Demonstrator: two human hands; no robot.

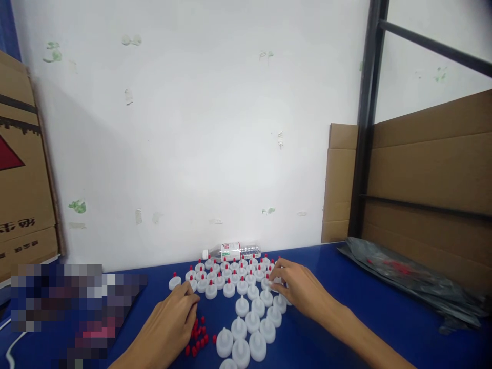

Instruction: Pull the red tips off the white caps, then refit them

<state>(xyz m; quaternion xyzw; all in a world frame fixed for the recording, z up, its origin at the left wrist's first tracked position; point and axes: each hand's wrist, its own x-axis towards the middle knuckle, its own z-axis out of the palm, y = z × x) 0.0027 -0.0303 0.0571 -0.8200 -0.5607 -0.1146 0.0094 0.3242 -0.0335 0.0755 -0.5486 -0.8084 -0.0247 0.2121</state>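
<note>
Many white nozzle caps stand on the blue table. Those at the back, such as one red-tipped nozzle cap point(211, 291), carry small red tips; those nearer me, such as one bare nozzle cap point(241, 354), have plain white spouts. My right hand point(298, 288) has its bent fingers closed round a white nozzle cap point(274, 285) at the right edge of the group. My left hand point(171, 320) is curled, fingertips together, just in front of another red-tipped cap point(191, 283); whatever they pinch is hidden. Beside that hand lies a loose pile of small red tips point(199, 335).
A clear plastic bottle point(230, 251) lies on its side against the wall behind the caps. Grey plastic bags point(403, 277) lie at the right, near a black metal frame point(363, 154) and cardboard. A printed carton point(26, 169) stands at the left, above a blurred-out patch.
</note>
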